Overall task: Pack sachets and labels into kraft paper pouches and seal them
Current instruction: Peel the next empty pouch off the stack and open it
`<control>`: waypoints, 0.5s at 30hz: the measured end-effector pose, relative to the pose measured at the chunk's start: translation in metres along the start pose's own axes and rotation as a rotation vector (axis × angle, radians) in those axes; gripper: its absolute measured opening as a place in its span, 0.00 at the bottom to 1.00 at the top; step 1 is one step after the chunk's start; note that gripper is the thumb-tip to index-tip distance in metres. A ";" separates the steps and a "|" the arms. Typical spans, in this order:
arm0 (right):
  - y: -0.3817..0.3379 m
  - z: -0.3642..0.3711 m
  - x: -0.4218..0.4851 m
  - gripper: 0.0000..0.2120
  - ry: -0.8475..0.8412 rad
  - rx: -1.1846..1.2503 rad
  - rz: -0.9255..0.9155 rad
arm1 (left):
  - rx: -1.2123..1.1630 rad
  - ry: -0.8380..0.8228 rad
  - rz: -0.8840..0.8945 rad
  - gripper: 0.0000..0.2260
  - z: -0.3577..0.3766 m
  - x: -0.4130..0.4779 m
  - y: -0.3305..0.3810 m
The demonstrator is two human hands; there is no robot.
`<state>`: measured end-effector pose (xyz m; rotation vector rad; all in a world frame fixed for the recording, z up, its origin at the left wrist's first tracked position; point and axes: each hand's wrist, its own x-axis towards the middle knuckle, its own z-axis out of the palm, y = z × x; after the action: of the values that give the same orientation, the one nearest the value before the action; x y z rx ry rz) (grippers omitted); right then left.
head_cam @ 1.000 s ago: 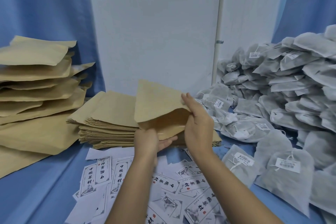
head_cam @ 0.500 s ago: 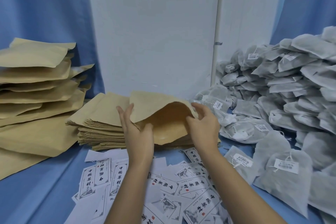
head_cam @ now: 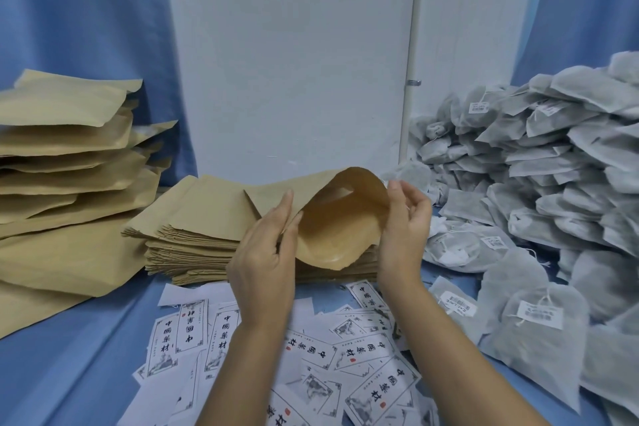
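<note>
The open pouch (head_cam: 339, 232) and left hand (head_cam: 262, 259) hide part of the flat stack (head_cam: 193, 218); sachets (head_cam: 553, 156) run off at 3 o'clock, labels (head_cam: 349, 353) at 6.

left hand (head_cam: 263, 254) flat, right hand (head_cam: 403, 230) curled
</note>
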<state>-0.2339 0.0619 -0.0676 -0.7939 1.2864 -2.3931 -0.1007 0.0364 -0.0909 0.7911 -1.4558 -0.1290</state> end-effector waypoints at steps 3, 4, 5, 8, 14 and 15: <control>-0.002 -0.002 0.003 0.15 0.022 0.064 0.030 | 0.001 -0.074 0.040 0.15 0.002 -0.003 0.002; -0.001 -0.002 0.004 0.17 0.026 0.087 0.038 | -0.011 -0.088 0.038 0.15 0.003 -0.004 0.003; -0.001 -0.003 0.005 0.18 0.035 0.109 0.045 | -0.029 -0.095 0.031 0.16 0.004 -0.004 0.003; 0.000 -0.005 0.010 0.16 0.131 0.175 0.109 | -0.082 -0.083 -0.011 0.18 0.009 -0.003 0.010; -0.002 -0.027 0.030 0.12 0.272 0.243 0.320 | -0.110 0.028 -0.091 0.21 0.015 0.005 0.022; -0.001 -0.033 0.032 0.11 0.213 0.103 0.336 | -0.118 0.033 -0.111 0.20 0.018 0.005 0.024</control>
<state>-0.2795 0.0678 -0.0713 -0.2708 1.2464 -2.2891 -0.1249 0.0441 -0.0750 0.7738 -1.3602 -0.2827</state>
